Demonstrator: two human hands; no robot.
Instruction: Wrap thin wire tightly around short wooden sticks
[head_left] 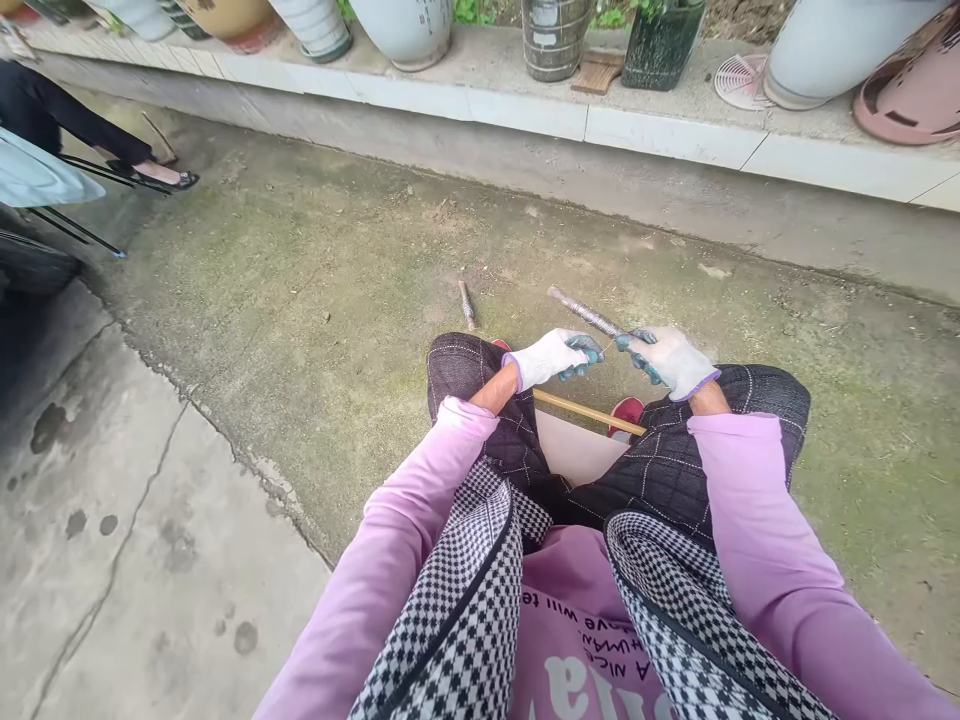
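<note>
Both of my hands wear white gloves with blue-green coated fingers. My right hand is wrapped around the near end of a stick wound with thin wire, which points away to the upper left. From there a fine strand runs across to the closed fingers of my left hand. A second, shorter wound stick lies on the ground beyond my left knee. Beneath my hands a pale yellow wooden rod lies across between my legs.
Potted plants, among them a white pot and a dark green pot, line a tiled ledge ahead. At far left a person's leg shows beside a light blue stool and a tire. Mossy concrete surrounds me.
</note>
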